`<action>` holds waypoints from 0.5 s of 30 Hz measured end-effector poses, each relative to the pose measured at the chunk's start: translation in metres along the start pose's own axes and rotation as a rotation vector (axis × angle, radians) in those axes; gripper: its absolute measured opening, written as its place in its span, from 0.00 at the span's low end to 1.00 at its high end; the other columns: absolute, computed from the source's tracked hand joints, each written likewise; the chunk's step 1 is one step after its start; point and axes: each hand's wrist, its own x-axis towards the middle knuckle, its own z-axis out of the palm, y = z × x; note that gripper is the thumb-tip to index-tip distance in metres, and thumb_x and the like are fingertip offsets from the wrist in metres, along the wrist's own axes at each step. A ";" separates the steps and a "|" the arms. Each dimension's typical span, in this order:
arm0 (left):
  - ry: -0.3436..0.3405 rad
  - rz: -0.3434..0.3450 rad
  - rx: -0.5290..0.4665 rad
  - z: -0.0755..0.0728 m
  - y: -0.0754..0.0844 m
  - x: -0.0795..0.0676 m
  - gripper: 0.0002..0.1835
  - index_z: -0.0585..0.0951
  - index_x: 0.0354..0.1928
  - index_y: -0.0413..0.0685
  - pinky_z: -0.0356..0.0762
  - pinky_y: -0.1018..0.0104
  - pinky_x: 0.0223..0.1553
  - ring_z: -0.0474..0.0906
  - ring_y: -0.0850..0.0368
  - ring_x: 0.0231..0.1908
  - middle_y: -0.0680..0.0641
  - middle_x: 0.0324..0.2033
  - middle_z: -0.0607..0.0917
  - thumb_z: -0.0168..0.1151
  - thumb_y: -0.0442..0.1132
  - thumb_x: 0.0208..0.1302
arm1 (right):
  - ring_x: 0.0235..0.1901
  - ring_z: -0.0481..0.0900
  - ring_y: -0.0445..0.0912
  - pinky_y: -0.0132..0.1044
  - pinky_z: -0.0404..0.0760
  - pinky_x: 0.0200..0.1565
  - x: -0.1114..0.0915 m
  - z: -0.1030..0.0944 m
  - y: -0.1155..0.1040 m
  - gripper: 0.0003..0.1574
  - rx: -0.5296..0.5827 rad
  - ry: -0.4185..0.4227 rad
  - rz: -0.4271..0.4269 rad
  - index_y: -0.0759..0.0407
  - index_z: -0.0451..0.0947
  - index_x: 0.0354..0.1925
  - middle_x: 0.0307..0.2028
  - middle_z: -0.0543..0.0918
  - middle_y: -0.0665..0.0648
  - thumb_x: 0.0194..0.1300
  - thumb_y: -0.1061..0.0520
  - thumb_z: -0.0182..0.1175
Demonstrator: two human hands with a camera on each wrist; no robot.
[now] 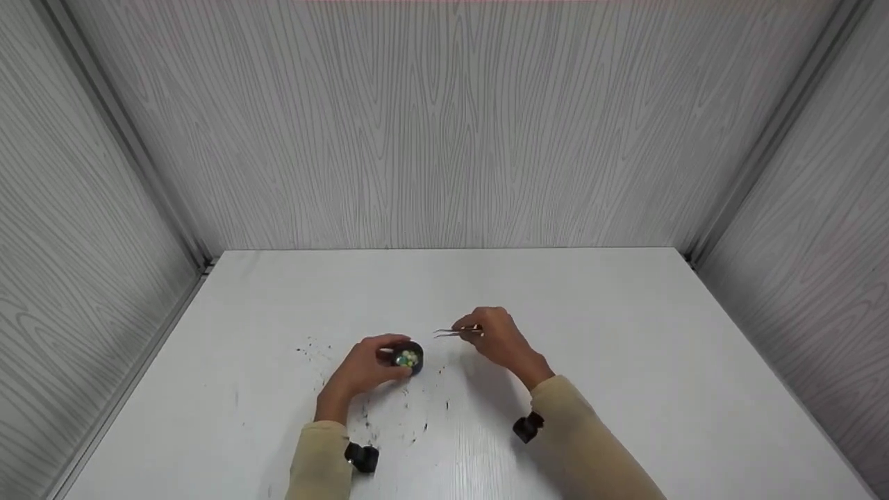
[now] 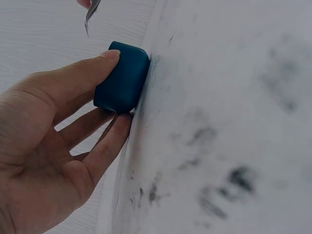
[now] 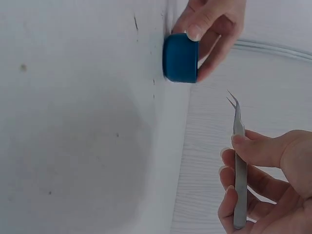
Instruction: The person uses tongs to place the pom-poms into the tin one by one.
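My left hand (image 1: 368, 363) grips a small round cup (image 1: 418, 349) on the white table, thumb on one side and fingers on the other. Several small pale and green pieces (image 1: 408, 358) lie inside it. From the side the cup (image 2: 124, 78) looks dark blue, with its base at the tabletop. To its right, my right hand (image 1: 499, 337) pinches a pair of metal tweezers (image 3: 240, 180) between thumb and fingers. The tweezers' bent tips (image 1: 439, 333) stand slightly apart above the table, pointing left, with nothing between them.
Dark smudges and scratches mark the white tabletop (image 1: 590, 305) around the cup and nearer the sleeves. Wood-grain panels (image 1: 444, 125) enclose the table at the back and both sides. A small black camera (image 1: 362, 457) is strapped to each wrist.
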 end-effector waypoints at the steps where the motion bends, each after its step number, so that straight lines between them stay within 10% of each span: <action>1: 0.003 0.000 0.003 0.000 0.000 0.000 0.30 0.80 0.66 0.47 0.81 0.45 0.61 0.83 0.41 0.58 0.37 0.61 0.83 0.76 0.37 0.60 | 0.39 0.86 0.47 0.44 0.86 0.43 -0.002 -0.003 0.002 0.11 0.010 0.013 0.003 0.58 0.91 0.43 0.38 0.91 0.57 0.65 0.67 0.68; 15: -0.013 0.001 0.006 -0.001 0.000 -0.005 0.30 0.80 0.65 0.48 0.81 0.45 0.61 0.83 0.41 0.58 0.37 0.62 0.83 0.76 0.38 0.60 | 0.39 0.87 0.47 0.38 0.86 0.41 -0.031 -0.025 0.022 0.11 0.060 0.084 0.019 0.59 0.91 0.42 0.39 0.91 0.57 0.62 0.69 0.69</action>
